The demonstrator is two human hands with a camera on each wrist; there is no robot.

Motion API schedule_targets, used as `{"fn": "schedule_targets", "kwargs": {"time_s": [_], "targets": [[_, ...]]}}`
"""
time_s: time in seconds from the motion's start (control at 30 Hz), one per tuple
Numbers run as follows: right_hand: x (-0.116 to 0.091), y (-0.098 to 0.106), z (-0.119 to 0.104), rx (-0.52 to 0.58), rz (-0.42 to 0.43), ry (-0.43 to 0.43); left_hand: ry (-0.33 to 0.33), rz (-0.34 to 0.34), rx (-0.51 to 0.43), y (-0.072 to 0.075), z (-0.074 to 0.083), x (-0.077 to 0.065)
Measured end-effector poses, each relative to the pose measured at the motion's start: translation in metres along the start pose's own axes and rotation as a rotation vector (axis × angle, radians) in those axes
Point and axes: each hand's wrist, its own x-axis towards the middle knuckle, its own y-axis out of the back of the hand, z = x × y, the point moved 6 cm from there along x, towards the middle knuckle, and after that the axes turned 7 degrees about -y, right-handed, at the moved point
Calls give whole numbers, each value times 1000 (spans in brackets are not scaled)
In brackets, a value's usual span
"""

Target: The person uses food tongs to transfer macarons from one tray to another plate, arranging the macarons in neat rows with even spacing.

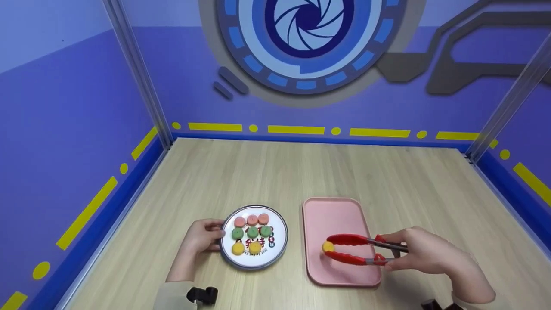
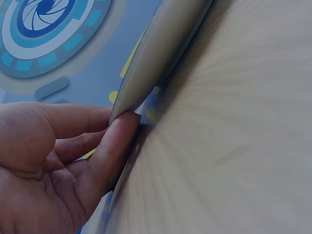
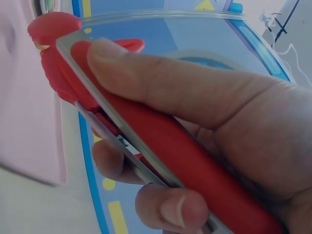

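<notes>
On the left, my left hand point(image 1: 201, 236) pinches the rim of a round white plate point(image 1: 275, 247) between thumb and fingers; the plate's underside point(image 2: 163, 53) shows in the left wrist view. Three pink, three green and two yellow macaron-like pieces point(image 1: 255, 247) sit in rows on the plate. My right hand point(image 1: 434, 252) grips red-tipped metal tongs point(image 1: 348, 258), thumb along one red handle point(image 3: 161, 141). Between the tong tips is a round yellow macaron-like piece point(image 1: 328, 246), over the pink tray point(image 1: 333, 215).
The plate and the tray stand side by side on a light wood table point(image 1: 258, 172). Blue-purple panels point(image 1: 181, 94) enclose its back and both sides, with metal posts point(image 1: 140, 77) at the corners.
</notes>
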Motion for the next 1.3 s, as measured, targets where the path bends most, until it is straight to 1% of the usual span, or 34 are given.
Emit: {"fn": "schedule_targets", "kwargs": {"time_s": [0.13,0.27,0.37,0.5,0.7,0.83,0.93,1.1,1.3], "targets": [[8,-2,-11,-3,4,32,8,0,1,0,0,0],[14,-3,-22,-9,18,86,8,3,-3,0,-1,0],[18,-3,-32,-52,40,154,9,2,-5,0,-1,0],[24,-5,-44,-84,50,204,13,4,-3,0,-2,0],[35,-9,-57,-78,52,237,5,9,-11,-1,-2,1],[42,-13,-64,-59,41,232,6,3,-12,0,-1,1],[47,-16,-71,-55,37,265,8,1,-12,0,-1,1],[55,-22,-82,-59,29,351,7,-1,-16,0,0,1],[65,-30,-93,-93,15,358,8,-2,-31,0,-1,1]]}}
